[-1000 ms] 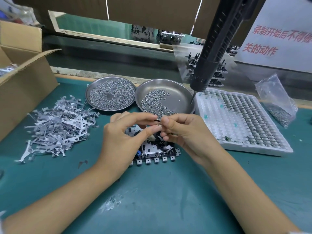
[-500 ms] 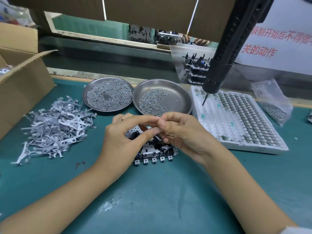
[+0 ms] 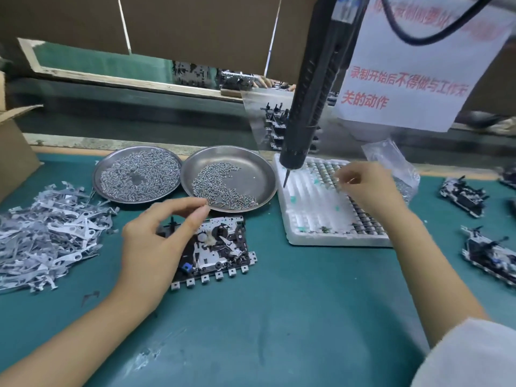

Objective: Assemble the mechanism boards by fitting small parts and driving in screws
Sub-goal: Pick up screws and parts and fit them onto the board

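Observation:
A black and silver mechanism board (image 3: 223, 250) lies flat on the green mat. My left hand (image 3: 153, 244) hovers over its left end, and thumb and forefinger pinch a tiny metal part I can barely make out. My right hand (image 3: 368, 191) reaches over the white foam tray (image 3: 304, 216) of small metal parts. Its fingertips are down at a row, blurred by motion. A black electric screwdriver (image 3: 310, 107) hangs above the tray's left edge, touched by neither hand.
Two steel dishes of screws stand behind the board, one heaped (image 3: 96, 177) and one half full (image 3: 251, 174). A pile of grey metal levers (image 3: 47, 236) lies at left beside a cardboard box (image 3: 14, 155). Other boards (image 3: 488, 255) and a plastic bag (image 3: 391, 160) are at right.
The two hands, joined over the board on a small part, have separated. My right hand moved right to the foam tray; my left hand stayed by the board. The view shifted rightward.

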